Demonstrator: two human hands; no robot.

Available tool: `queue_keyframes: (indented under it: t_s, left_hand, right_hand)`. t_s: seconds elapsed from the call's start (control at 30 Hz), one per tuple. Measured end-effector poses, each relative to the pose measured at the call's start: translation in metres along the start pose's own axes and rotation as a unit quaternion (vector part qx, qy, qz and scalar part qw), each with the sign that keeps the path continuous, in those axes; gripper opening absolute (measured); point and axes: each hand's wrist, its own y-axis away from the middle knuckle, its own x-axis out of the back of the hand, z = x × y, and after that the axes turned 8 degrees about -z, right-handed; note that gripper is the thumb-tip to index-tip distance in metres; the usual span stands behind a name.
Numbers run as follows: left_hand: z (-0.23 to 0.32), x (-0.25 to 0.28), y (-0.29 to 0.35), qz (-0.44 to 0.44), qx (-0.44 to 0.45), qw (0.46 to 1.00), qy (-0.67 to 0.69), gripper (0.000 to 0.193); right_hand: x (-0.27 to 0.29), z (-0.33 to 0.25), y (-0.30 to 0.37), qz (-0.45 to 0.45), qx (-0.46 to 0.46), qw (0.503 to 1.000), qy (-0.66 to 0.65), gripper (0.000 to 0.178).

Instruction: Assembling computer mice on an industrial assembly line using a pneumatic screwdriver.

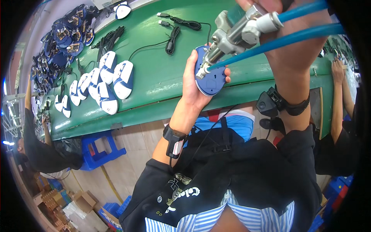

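Note:
My left hand (192, 87) grips a corded computer mouse (211, 82) over the bench's front edge, its blue underside turned up. The thumb lies along its left side and fingertips show on the right. My right hand (295, 25), partly cut off by the upper edge, is closed around a metal pneumatic tool (235, 34) with white fittings and blue air hoses (305, 11). The tool's lower end is over the mouse; whether they touch, I cannot tell. Several white-and-blue mice (123, 79) lie left of my left hand.
The green bench (154, 81) runs across. Coiled black cables with plugs (172, 40) lie on it. Many blue mouse parts (63, 34) are heaped at the far left. Co-workers sit at both sides; one's hand (338, 71) is at right. A blue stool (102, 150) stands below left.

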Motion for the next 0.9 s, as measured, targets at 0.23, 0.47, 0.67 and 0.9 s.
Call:
queue_keyframes:
  t_s: [0.23,0.47,0.67,0.9]
  left_hand:
    - [-0.008,-0.006,-0.003,-0.055,0.001,0.998,0.016,0.062]
    - [-0.029,-0.071,0.006,0.055,0.002,0.998,-0.039,0.049]
    - [-0.026,-0.086,0.036,0.046,-0.007,0.999,-0.009,0.054]
    - [-0.016,-0.061,0.044,0.082,-0.037,0.996,-0.007,0.055]
  right_hand:
    - [0.013,-0.012,0.008,-0.015,0.003,0.998,0.061,0.025]
    - [0.05,-0.05,0.003,-0.096,0.14,0.925,0.339,0.03]
    - [0.06,-0.104,0.014,-0.151,0.228,0.922,0.273,0.033]
    - [0.023,-0.106,0.029,-0.102,0.097,0.99,0.028,0.035]
